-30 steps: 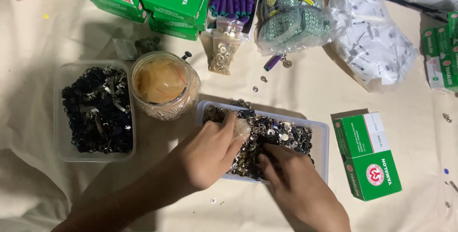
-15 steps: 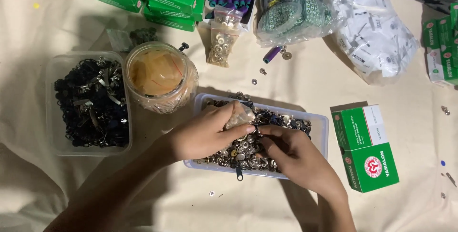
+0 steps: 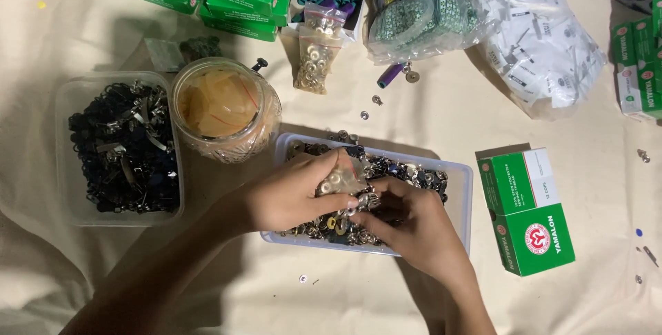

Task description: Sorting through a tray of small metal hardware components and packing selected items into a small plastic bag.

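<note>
Left hand (image 3: 293,194) closed around small clear bag of snaps (image 3: 339,178), long axis tilted up-right; right hand (image 3: 407,221) pinching its lower end.

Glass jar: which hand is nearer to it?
Left. The left hand lies just below-right of the jar; the right hand sits farther right, over the tray.

Shiny metal snaps (image 3: 386,169) fill a clear plastic tray (image 3: 460,190). At its ten o'clock, a glossy clear jar (image 3: 224,111). All lies on matt cream cloth (image 3: 441,111).
</note>
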